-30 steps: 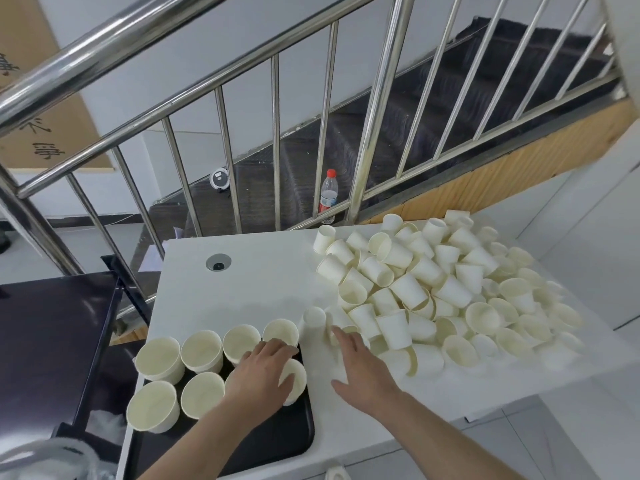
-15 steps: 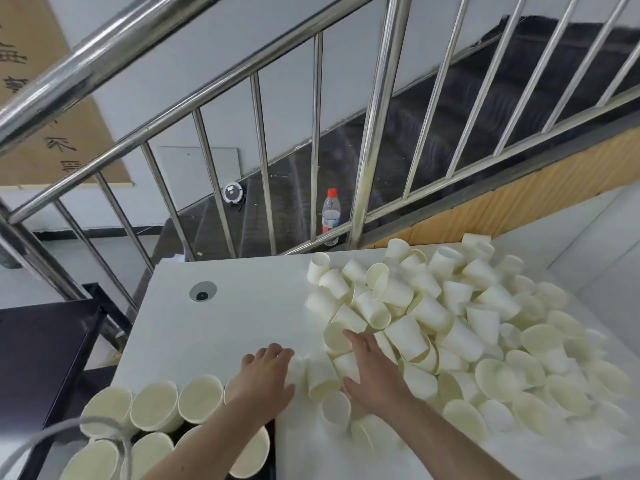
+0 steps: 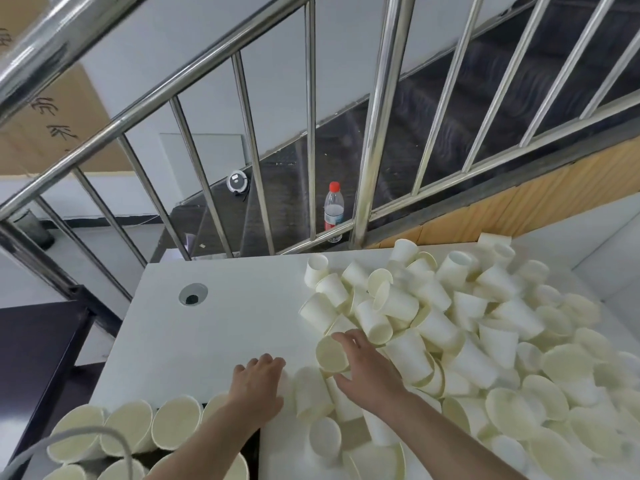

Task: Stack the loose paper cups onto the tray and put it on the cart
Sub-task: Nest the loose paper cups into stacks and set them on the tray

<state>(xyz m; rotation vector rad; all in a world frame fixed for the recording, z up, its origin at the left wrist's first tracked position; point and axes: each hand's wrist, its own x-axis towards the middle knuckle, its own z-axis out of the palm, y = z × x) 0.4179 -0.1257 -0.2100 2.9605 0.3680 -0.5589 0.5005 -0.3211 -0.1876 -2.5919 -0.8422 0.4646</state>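
While the right hand [image 3: 367, 372] curls its fingers [image 3: 346, 339] around one paper cup [image 3: 331, 353] at the near left edge of the heap of loose cups [image 3: 485, 323], the left hand [image 3: 258, 386] lies flat on the white table [image 3: 225, 327], fingers relaxed and holding nothing. Upright cups [image 3: 175, 422] (cream-coloured) stand in rows on the dark tray [image 3: 254, 452] at the near left.

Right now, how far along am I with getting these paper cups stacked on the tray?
Early. Done: several cup stacks stand upright at the near left, where the dark tray barely shows. In hand: your right hand grips a cup at the pile's edge; your left hand rests flat on the table. Left: the big loose pile, then moving the tray.
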